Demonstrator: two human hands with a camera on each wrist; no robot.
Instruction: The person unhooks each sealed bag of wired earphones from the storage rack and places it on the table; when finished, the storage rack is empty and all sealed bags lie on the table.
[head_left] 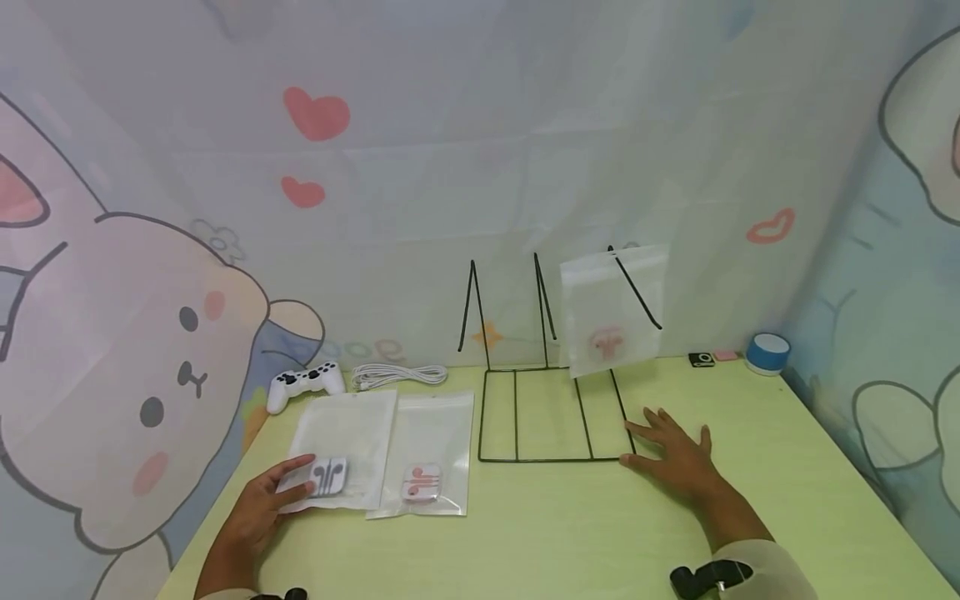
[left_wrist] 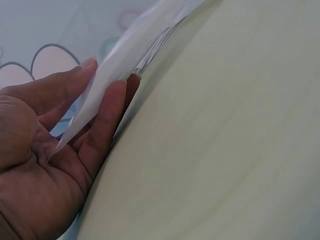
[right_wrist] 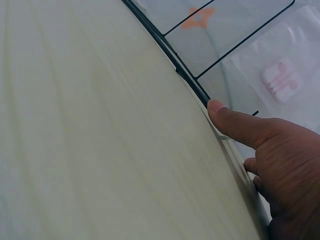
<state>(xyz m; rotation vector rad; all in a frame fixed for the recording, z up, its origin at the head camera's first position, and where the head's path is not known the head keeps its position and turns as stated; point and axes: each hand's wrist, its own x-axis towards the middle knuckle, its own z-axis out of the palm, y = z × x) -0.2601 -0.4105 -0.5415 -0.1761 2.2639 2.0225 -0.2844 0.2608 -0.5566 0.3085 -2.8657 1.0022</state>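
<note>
In the head view my left hand (head_left: 258,508) pinches the lower left edge of a clear zip bag (head_left: 348,425) holding a white case of grey earphones (head_left: 328,477). The left wrist view shows the bag (left_wrist: 112,65) between thumb and fingers. A second zip bag (head_left: 442,417), with pink earphones (head_left: 422,483) inside, lies partly under the first. My right hand (head_left: 678,458) has its fingers spread at the front right corner of a black wire display rack (head_left: 540,460), the thumb touching the frame. A third bag (head_left: 615,292) with pink earphones hangs from the rack's right hook.
Behind the bags sit a white game controller (head_left: 306,385) and a coiled white cable (head_left: 397,376). Toward the back right are a small black device (head_left: 701,360), a pink one (head_left: 726,356) and a blue and white round container (head_left: 768,353). A cartoon-printed curtain (head_left: 420,150) stands behind the table.
</note>
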